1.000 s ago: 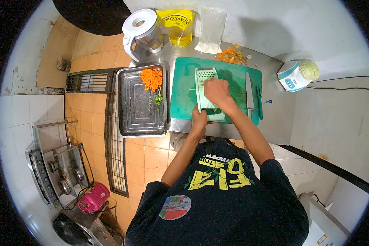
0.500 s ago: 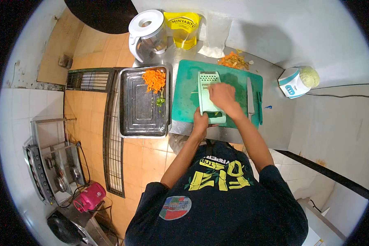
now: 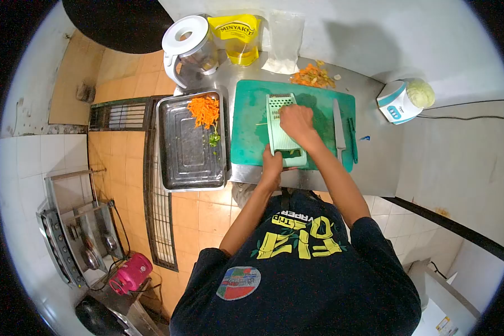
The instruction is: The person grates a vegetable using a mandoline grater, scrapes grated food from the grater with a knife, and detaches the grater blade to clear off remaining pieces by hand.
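L hand point(image 3: 273, 162) at near edge of table point(image 3: 375, 151), grip closed on near end of pale green grater point(image 3: 283, 131), which lies flat on green cutting board point(image 3: 252, 123). R hand point(image 3: 297, 124) pressed on grater mid-face, fingers curled; what it holds is hidden. Knife point(image 3: 338, 124) w/ green peeler point(image 3: 353, 139) beside it, R side of board. Steel tray point(image 3: 187, 148) to L, shredded carrot point(image 3: 205, 109) at far end. Farther back: blender jug point(image 3: 189, 42), oil pouch point(image 3: 241, 35), carrot peels point(image 3: 312, 75).

Small home kitchen: steel counter point(image 3: 375, 162) w/ green cutting board point(image 3: 249, 129), grater point(image 3: 280, 120), knife point(image 3: 338, 124), tray point(image 3: 187, 151) of shredded carrot point(image 3: 205, 110), blender jug point(image 3: 187, 42), oil pouch point(image 3: 238, 36), gas stove point(image 3: 78, 235) on tiled floor.
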The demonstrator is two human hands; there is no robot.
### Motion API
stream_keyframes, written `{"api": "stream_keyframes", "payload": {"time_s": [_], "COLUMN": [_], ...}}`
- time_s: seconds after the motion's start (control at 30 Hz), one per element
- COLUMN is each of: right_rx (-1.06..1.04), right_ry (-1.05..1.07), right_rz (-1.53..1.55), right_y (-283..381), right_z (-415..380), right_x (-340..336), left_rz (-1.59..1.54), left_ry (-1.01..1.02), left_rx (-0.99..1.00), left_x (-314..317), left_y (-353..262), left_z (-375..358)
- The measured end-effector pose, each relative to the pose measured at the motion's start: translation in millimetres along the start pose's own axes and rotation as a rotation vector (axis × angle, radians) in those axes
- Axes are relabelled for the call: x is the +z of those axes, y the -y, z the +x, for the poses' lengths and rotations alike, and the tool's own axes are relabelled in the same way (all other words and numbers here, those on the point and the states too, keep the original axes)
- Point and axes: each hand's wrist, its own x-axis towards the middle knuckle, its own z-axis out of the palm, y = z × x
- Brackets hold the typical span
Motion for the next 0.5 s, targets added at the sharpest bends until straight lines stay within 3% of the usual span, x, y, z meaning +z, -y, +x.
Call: {"api": "stream_keyframes", "payload": {"time_s": [0.2,0.3,0.5], "right_rx": [0.06,0.062,0.08], "right_ry": [-0.057,-0.019,0.041], "right_rz": [0.107,0.186,0.153], "right_y": [-4,7,8], "right_z": [8,-26,-43], "right_x": [-7,-36,-33], "left_rz": [-0.045,-0.06,-0.065], "left_ry": [0.008,0.009,0.002], "left_rx": [0.003,-0.002,0.02], "left_x": [2,-3,-3], "left_y": [-3,-2,2], "left_z": [2,1,3]}}
